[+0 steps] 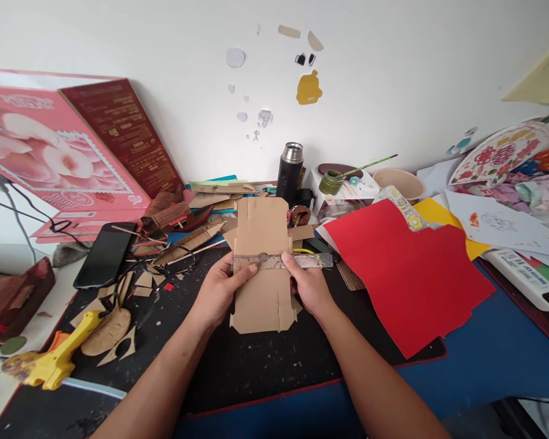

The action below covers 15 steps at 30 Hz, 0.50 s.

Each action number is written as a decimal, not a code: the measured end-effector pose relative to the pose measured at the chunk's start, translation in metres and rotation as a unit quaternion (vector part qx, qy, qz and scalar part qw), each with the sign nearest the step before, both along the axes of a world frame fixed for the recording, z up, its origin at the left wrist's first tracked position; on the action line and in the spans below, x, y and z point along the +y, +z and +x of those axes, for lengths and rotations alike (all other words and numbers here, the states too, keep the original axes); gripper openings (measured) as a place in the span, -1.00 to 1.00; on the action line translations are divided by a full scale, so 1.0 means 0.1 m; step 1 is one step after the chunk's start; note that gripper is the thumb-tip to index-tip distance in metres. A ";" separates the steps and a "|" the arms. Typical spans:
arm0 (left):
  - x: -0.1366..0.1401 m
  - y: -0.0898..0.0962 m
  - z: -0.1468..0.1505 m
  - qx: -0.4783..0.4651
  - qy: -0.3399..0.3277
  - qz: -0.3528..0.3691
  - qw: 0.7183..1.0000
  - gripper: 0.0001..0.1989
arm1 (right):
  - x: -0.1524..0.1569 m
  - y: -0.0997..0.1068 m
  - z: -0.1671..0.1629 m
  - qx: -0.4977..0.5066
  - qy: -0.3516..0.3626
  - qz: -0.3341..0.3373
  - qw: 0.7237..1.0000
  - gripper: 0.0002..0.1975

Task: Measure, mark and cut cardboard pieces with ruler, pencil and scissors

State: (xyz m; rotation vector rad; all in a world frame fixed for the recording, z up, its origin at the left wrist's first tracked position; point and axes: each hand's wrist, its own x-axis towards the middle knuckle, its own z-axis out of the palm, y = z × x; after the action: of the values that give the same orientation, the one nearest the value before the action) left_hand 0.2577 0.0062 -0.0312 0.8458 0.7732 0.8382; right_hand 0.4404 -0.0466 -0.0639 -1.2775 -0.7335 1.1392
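Observation:
A flat brown cardboard piece [262, 228] with notched edges lies in the middle, just above or on the black mat. Across it runs a clear ruler [315, 261], its right end sticking out past the cardboard. My left hand [218, 291] grips the left edge, thumb pressed on the ruler and fingers hidden underneath. On the opposite edge, my right hand [310, 285] is closed round ruler and cardboard, with its thumb on top. Small creases or cuts mark the cardboard's lower right part.
A yellow glue gun [64, 353], a phone [105, 255] and cardboard scraps [144, 279] lie left on the black mat [256, 378]. Behind stand a black flask [290, 174] and a green paint jar [332, 182] with a brush. Red paper [407, 274] covers the right side.

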 end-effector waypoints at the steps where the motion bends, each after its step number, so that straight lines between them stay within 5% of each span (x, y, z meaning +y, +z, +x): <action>1: 0.00 0.00 0.00 0.000 0.000 0.000 1.000 -0.57 | 0.00 0.00 0.00 0.001 0.000 -0.001 1.000 -0.40; 15: 0.01 0.00 0.01 0.013 0.010 -0.010 1.000 -0.57 | 0.01 0.02 0.00 0.004 0.023 -0.013 1.000 -0.37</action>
State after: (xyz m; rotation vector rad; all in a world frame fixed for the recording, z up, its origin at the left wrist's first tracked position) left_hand 0.2583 0.0075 -0.0312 0.8337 0.8124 0.8371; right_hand 0.4405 -0.0454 -0.0614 -1.2830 -0.7474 1.1933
